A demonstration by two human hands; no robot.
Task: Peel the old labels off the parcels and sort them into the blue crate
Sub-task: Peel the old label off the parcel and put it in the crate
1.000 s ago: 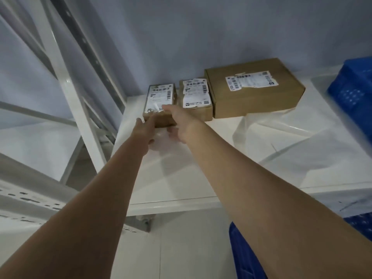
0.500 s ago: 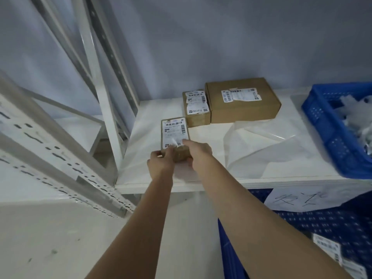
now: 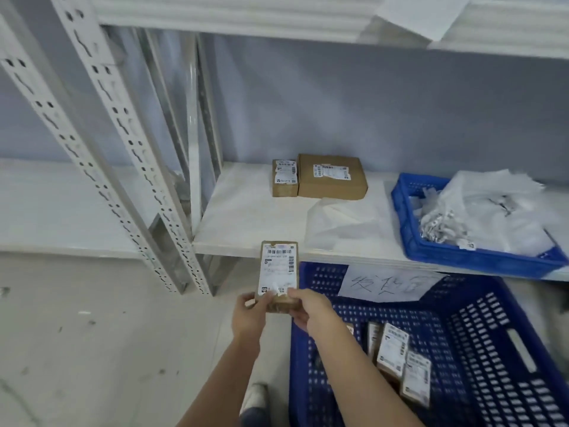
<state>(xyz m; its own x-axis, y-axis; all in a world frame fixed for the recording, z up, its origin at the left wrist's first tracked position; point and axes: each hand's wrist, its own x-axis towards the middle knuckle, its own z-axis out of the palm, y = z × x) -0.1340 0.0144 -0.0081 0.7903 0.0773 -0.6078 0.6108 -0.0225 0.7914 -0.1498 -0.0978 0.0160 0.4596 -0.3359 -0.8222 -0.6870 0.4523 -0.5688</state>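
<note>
Since the earlier frames, both hands are drawing the small cardboard parcel (image 3: 279, 274) off the shelf (image 3: 246, 217) and in front of the person, out past the shelf's front edge. It is now being held up in the air, its white shipping label (image 3: 278, 268) facing the camera.

The left hand (image 3: 248, 315) is gripping the parcel's lower left corner, fingers curled round the edge. The right hand (image 3: 308, 309) is pinching at the label's bottom edge, where a small flap of paper is already lifting away from the cardboard.

Just to the right of and below the right hand, the big blue crate (image 3: 462, 349) is sitting on the floor, with several labelled parcels standing inside it and a handwritten paper sign (image 3: 388, 283) hanging over its far rim. Well beyond the hands, at the back of the shelf, a second small parcel (image 3: 284, 178) and a larger brown box (image 3: 332, 177) are waiting side by side, touching. Farther right, a shallower blue tray (image 3: 462, 251) is holding a heap of white plastic bags and label scraps.

The likely trouble is the label tearing: only a narrow flap is being pinched, so a quick or sideways pull could shred it and leave paper stuck. With the parcel held only by its lower end, a hard tug could also twist it out of the left hand's grip.
</note>
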